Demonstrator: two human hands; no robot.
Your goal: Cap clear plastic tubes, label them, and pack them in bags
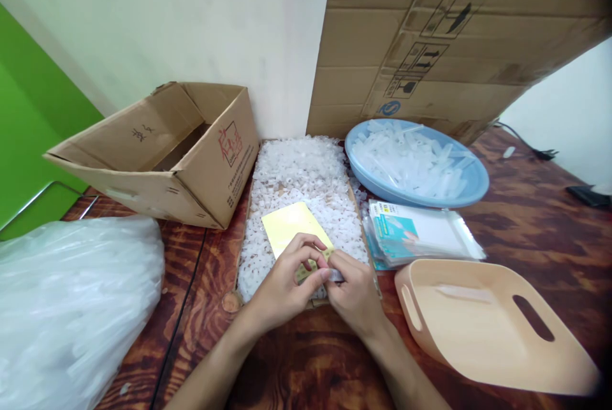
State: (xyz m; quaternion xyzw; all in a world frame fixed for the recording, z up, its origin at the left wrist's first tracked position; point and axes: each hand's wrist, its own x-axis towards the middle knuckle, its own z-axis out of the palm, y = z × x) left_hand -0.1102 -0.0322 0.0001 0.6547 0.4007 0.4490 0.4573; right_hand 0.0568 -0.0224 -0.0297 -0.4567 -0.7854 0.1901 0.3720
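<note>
Head view. The left hand (289, 275) and right hand (354, 289) are held together at the near end of a bed of small white pieces (306, 164) on the table (299, 368). A translucent piece (336, 275) is clamped in the right hand; the left thumb and fingers are curled beside its left end, but whether anything is pinched there cannot be told. A yellow sheet (295, 228) is spread beyond the left hand. One pale strip (463, 293) in the peach basket (482, 336), near right, may be counted as done; the held piece appears unfinished, and the many clear strips (411, 158) heaped in the blue basin (366, 183), far right, are presumably left.
</note>
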